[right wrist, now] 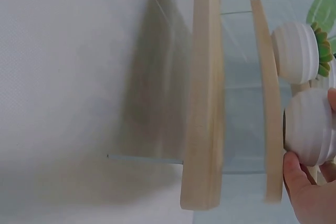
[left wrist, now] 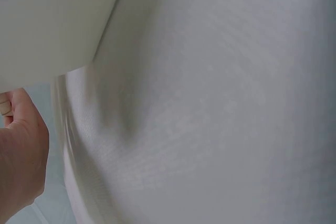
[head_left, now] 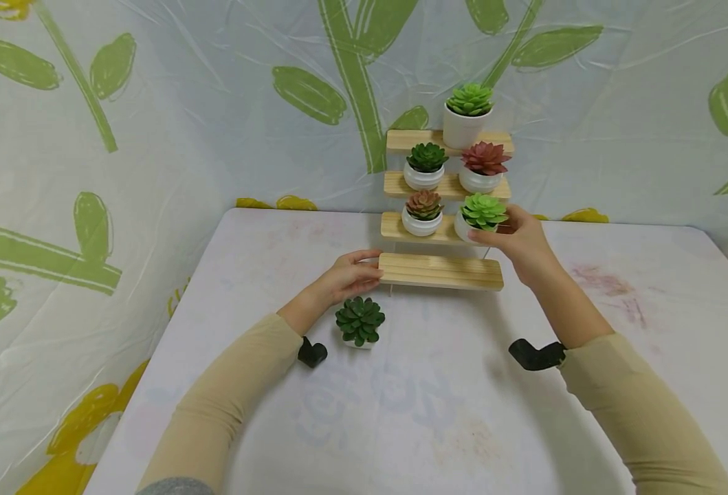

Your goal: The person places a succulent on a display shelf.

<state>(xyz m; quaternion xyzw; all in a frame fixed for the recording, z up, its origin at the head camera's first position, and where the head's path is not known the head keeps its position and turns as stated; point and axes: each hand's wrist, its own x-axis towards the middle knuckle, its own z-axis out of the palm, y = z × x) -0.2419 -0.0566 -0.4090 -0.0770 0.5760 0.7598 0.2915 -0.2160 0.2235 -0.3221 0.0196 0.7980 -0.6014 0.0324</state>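
Note:
My right hand (head_left: 521, 244) grips the white pot (right wrist: 310, 127) of a light green succulent (head_left: 484, 210) at the right end of the second-lowest tier of a wooden plant stand. Whether its base touches the board I cannot tell. My left hand (head_left: 348, 275) holds the left end of the lowest board (head_left: 440, 270), with fingers on both sides of it in the right wrist view. That board bears no plant. A reddish-brown succulent (head_left: 424, 204) in a white pot sits left of the gripped one. Near my left wrist, a dark green succulent (head_left: 360, 320) stands on the table.
Higher up the stand are a dark green succulent (head_left: 427, 157), a red succulent (head_left: 484, 159) and, on top, a bright green succulent (head_left: 469, 100). A cloth with printed leaves (head_left: 308, 96) hangs behind. The white table (head_left: 401, 440) has its back edge just behind the stand.

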